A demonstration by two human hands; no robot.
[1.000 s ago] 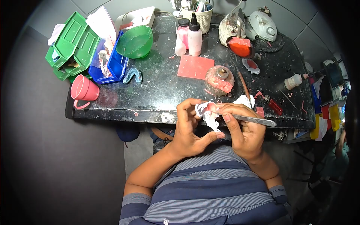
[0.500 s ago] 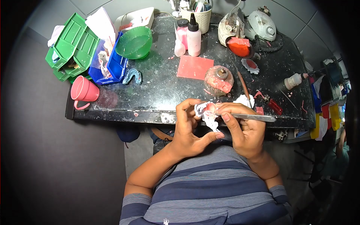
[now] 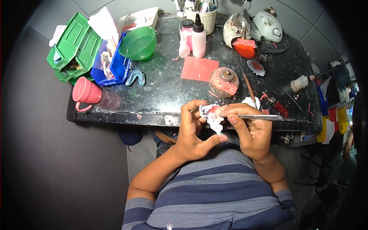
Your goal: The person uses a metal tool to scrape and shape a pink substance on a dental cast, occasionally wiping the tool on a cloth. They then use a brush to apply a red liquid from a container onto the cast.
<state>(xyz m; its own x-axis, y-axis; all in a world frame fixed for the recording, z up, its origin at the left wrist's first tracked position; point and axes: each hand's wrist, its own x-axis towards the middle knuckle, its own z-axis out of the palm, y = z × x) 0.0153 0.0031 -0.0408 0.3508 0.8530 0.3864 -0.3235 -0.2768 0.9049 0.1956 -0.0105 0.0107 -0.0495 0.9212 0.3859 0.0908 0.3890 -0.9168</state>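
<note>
My left hand (image 3: 193, 134) holds a small, ragged white plaster dental cast (image 3: 215, 122) with pink wax on its upper part, between the thumb below and the curled fingers. In my right hand (image 3: 251, 132), a flat metal dental knife (image 3: 260, 117) is pinched between thumb and fingers. Its handle points right, and its working end lies against or very near the pink area; fingers partly hide it. Both hands are close together above the front edge of the bench. Just beyond them stands a glass spirit burner (image 3: 226, 85) with pink wax on it.
A pink wax sheet (image 3: 200, 69) lies behind the burner. Right of it are a brown-handled tool (image 3: 248, 86), a red lighter (image 3: 281, 109) and white scraps (image 3: 250, 102). Leftward sit a pink mug (image 3: 87, 93), blue impression tray (image 3: 135, 78), green bowl (image 3: 138, 44) and blue bin (image 3: 124, 65).
The cast and both hands have shifted very slightly. The knife's handle end has risen a little, so it lies more level. Both grips are unchanged.
</note>
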